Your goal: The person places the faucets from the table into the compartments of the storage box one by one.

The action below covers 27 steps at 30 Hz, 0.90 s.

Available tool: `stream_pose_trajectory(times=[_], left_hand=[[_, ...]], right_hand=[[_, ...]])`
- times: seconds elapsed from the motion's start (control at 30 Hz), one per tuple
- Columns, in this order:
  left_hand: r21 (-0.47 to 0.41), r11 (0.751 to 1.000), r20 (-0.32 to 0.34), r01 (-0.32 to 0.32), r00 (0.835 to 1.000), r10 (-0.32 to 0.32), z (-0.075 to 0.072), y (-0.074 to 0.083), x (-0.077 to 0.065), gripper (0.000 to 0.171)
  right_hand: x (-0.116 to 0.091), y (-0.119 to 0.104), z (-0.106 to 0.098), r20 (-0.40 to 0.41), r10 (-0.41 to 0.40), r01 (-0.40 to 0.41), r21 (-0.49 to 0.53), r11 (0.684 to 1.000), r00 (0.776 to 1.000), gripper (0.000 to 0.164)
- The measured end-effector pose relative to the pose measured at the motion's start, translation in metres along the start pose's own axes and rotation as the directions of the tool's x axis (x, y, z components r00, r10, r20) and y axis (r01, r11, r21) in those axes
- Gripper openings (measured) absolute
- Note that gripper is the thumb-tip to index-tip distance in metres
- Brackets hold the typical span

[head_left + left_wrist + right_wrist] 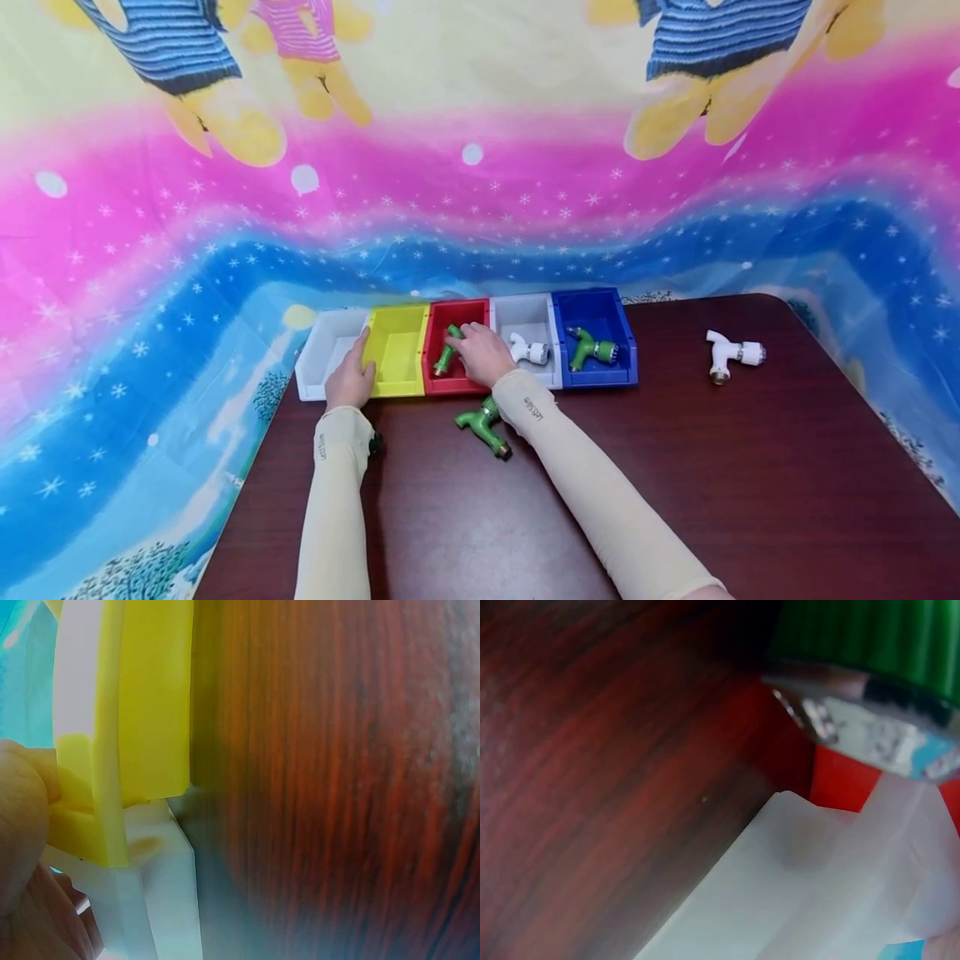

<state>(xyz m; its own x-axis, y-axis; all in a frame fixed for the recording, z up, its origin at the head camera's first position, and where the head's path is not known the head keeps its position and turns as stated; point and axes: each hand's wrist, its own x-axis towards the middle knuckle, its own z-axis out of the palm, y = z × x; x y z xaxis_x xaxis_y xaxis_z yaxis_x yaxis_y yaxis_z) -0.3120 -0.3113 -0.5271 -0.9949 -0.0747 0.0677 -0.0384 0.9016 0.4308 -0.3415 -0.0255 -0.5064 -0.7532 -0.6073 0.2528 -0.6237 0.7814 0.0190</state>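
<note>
In the head view my right hand [486, 354] reaches over the red bin [457, 312], its fingers gripping a green tap [446, 360] by the handle side, which they partly cover. A second green tap [480, 423] lies on the table below that wrist; its ribbed green handle [870, 637] looms large in the right wrist view. My left hand [350, 379] rests with extended fingers over the divider between the left white bin [313, 367] and the yellow bin [397, 387]. The left wrist view shows its fingers beside the yellow bin's edge [109, 750].
The right white bin [521, 310] contains a white tap [529, 350], and the blue bin [592, 302] contains a green tap [592, 348]. Another white tap [731, 354] lies on the brown table [750, 483] at right. A patterned cloth [480, 200] hangs behind the bins.
</note>
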Motion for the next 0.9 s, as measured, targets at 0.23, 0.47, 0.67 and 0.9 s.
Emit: stream_pose_trajectory(times=[0.23,0.47,0.67,0.9], left_hand=[[0.003,1.000,0.013,0.004,1.000,-0.004,-0.0009,0.0005,-0.0005,0.071],[-0.008,1.000,0.019,0.012,1.000,-0.012,-0.0019,0.0023,-0.0004,0.071],[-0.004,1.000,0.022,0.003,1.000,-0.003,-0.0013,0.0010,-0.0007,0.071],[-0.003,1.000,0.030,0.015,0.999,-0.015,-0.0018,0.0030,0.0000,0.072]], right_hand=[[0.0013,-0.0015,0.0036,0.033,-0.007,0.009,-0.077,0.997,0.999,0.046],[0.0033,-0.0016,0.0066,0.040,-0.001,0.005,-0.122,0.993,0.999,0.044],[0.0056,-0.0019,0.0073,0.075,0.009,0.001,-0.128,0.992,0.997,0.043],[0.0090,-0.0003,0.0061,0.121,0.025,-0.014,-0.095,0.995,0.992,0.038]])
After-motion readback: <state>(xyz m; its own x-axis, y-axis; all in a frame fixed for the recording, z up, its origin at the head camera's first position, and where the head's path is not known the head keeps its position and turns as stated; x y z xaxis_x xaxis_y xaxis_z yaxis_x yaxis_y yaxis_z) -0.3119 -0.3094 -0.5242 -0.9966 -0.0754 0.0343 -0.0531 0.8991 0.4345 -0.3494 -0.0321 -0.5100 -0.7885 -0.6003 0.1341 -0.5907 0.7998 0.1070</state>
